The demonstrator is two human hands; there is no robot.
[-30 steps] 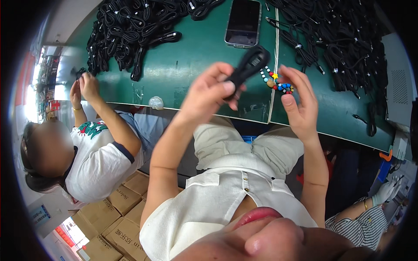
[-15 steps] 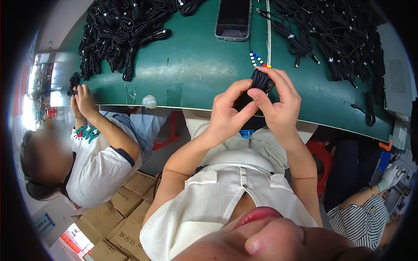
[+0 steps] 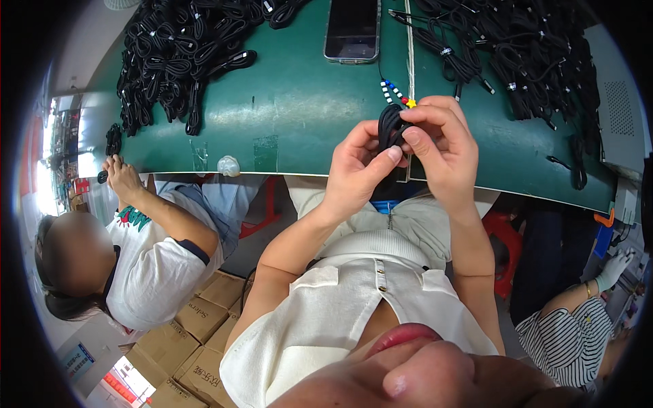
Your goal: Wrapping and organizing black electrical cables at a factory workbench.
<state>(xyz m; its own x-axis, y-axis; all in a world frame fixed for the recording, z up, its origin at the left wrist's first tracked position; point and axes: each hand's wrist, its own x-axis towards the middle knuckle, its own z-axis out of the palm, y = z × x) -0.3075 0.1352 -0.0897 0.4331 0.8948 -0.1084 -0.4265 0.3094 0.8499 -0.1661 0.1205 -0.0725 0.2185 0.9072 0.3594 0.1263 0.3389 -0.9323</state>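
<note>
A coiled black cable is held between my two hands just above the table's front edge. My left hand grips the coil from its left side, thumb pressed over the lower loops. On the right, my right hand pinches the coil's other side with thumb and bent fingers. Part of the coil is hidden behind the fingers. Beyond it lies a phone with a dark screen, its strap of coloured beads reaching down to the coil.
Heaps of bundled black cables lie at the back left and back right of the green table. A co-worker sits at the left, handling cable. Another person's gloved hand shows at right. Cardboard boxes stand behind on the floor.
My right hand has shifted around the coil, which now stands more upright and shows its loops. The co-worker's hands at the left have moved down slightly. The whole view has shifted a little.
</note>
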